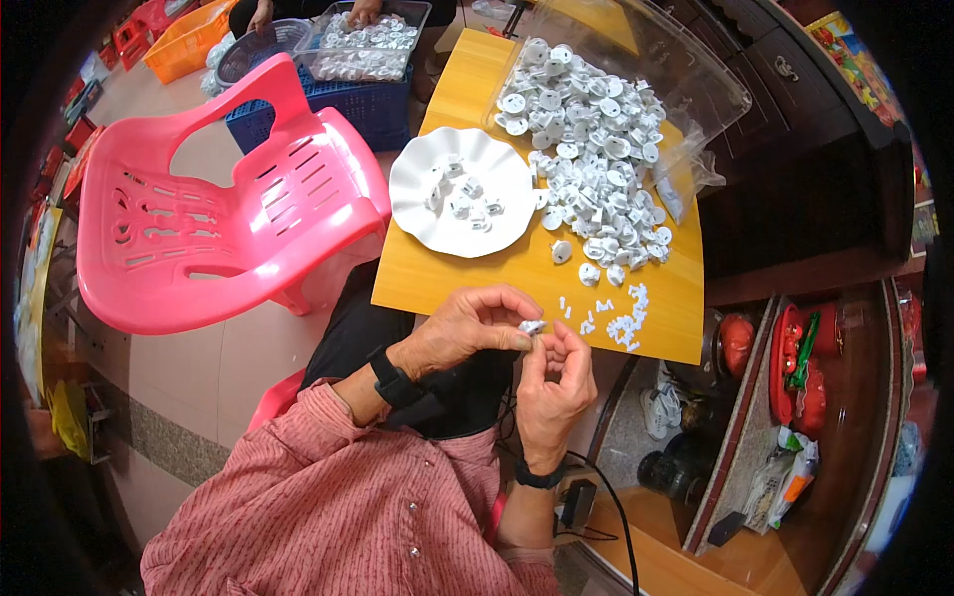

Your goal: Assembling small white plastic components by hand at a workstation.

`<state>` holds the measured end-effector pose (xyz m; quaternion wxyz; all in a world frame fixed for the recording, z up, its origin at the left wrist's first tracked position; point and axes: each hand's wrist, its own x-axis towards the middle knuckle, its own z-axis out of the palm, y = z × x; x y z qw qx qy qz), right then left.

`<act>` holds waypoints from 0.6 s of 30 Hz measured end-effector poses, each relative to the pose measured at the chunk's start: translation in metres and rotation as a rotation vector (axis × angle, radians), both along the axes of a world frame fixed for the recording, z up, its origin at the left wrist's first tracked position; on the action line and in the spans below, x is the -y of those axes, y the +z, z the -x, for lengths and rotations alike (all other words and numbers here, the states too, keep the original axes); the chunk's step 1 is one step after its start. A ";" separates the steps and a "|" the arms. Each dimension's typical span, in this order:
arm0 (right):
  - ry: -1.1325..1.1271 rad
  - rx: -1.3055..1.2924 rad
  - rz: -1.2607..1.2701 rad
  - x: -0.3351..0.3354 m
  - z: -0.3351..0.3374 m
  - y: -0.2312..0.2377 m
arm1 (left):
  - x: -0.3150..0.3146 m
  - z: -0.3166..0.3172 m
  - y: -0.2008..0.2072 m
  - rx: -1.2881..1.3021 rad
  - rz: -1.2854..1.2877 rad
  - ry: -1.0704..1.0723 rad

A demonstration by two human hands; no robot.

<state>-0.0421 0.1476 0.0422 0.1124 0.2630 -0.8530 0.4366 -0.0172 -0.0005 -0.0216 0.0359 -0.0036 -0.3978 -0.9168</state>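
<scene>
Just off the table's near edge, my left hand (pixel 477 323) pinches a small white plastic part (pixel 533 326) between thumb and fingers. My right hand (pixel 555 392) is closed right beside it, its thumb and fingertips together at the part; whatever they hold is too small to make out. On the yellow table (pixel 447 288) lies a big heap of round-faced white plastic parts (pixel 601 159). To its left, a white wavy-rimmed plate (pixel 412 214) carries several similar parts. Tiny white pegs (pixel 628 320) are scattered near the table's front right corner.
A clear plastic bin (pixel 696 74) lies tipped behind the heap. Left stands a pink plastic chair (pixel 189 228); beyond it, another person's hands (pixel 366 12) are at a clear tub of white parts (pixel 363 55) on a blue crate (pixel 388 114). A dark cabinet (pixel 805 189) borders the right side.
</scene>
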 end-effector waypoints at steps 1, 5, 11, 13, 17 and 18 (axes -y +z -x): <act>-0.009 0.025 0.029 0.001 0.000 0.000 | 0.000 0.000 0.001 0.000 0.000 -0.001; -0.006 0.072 0.082 -0.001 0.000 -0.002 | 0.001 -0.002 0.002 0.068 -0.070 0.006; -0.015 0.067 0.055 0.003 -0.004 0.002 | 0.001 -0.006 0.002 0.066 -0.055 0.010; -0.022 0.061 0.061 0.003 -0.004 -0.002 | 0.001 -0.007 0.004 0.062 -0.030 0.016; -0.008 0.078 0.073 0.006 -0.008 0.000 | 0.004 -0.010 0.007 0.055 0.047 0.001; -0.012 0.075 0.073 0.006 -0.008 -0.001 | 0.004 -0.010 0.008 0.064 0.033 -0.011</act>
